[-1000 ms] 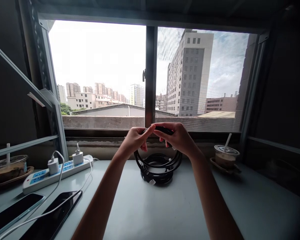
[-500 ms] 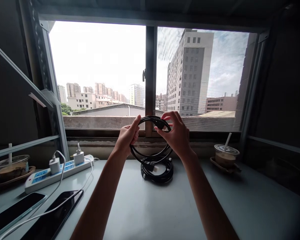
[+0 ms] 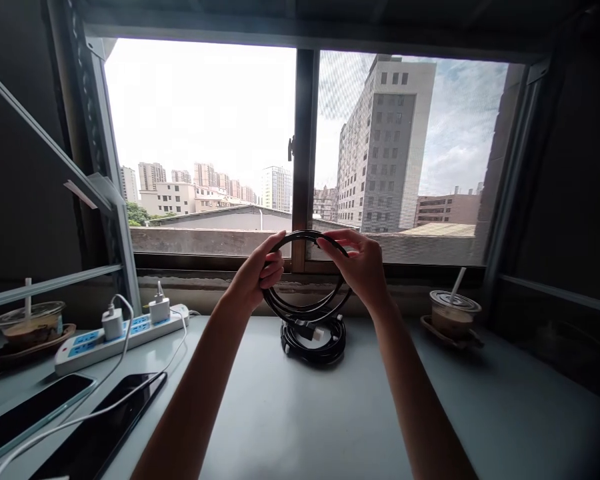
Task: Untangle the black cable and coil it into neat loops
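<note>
A coiled black cable (image 3: 300, 311) is held up in a loop between both hands, above the table. My left hand (image 3: 261, 270) is closed around the loop's left side, thumb on top. My right hand (image 3: 361, 263) pinches the upper right of the loop, with thumb and fingers pressed together. One cable connector (image 3: 310, 331), black with a pale tip, hangs at the bottom of the loop. Below it, a second coiled black cable (image 3: 325, 359) with pale ties lies on the table; the held loop partly covers it.
A white power strip (image 3: 125, 338) with two chargers stands at the left. Two phones (image 3: 35, 407) lie in front of it with white cords. Lidded drink cups stand at the far left (image 3: 30, 323) and right (image 3: 455, 313). A window (image 3: 200, 133) is behind the table (image 3: 300, 413).
My right hand's fingers have closed down along the loop, and the dark connector they held near the top is now hidden. The view has shifted slightly.
</note>
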Available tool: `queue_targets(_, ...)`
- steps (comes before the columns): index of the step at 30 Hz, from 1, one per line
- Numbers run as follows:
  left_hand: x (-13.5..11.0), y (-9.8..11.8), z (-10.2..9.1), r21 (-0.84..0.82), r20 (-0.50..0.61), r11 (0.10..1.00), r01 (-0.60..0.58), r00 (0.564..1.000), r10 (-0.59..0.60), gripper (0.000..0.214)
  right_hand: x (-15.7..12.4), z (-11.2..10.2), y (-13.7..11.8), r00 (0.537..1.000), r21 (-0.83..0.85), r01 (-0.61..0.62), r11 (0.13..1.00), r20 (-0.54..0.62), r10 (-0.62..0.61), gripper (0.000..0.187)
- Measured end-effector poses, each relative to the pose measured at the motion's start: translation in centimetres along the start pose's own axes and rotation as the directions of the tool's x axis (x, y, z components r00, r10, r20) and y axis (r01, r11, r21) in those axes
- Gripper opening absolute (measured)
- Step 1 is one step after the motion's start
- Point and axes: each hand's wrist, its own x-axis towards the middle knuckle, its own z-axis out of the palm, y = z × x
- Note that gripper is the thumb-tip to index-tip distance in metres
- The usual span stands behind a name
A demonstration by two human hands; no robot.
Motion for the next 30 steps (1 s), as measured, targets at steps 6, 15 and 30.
queue_targets(6, -0.3, 0.2, -0.1, 0.084, 0.042, 0.995, -0.047, 0.998, 0.043, 0.055, 0.4, -0.8, 0.2, 0.993, 0.096, -0.049, 0.994, 0.108, 0.039, 0.04)
queue_targets(15, 0.0, -0.3, -0.3, 0.303, -0.026, 0.937, -0.173, 0.981, 0.19, 0.062, 0.3, -1.7, -0.1, 0.984, 0.097, -0.121, 0.988, 0.145, 0.106, 0.033)
queue_targets(30, 0.7, -1.0, -1.5, 0.291, 0.046, 0.95, -0.114, 0.993, 0.105, 0.058, 0.0, -1.1, 0.0, 0.938, 0.147, -0.182, 0.972, 0.324, 0.126, 0.04)
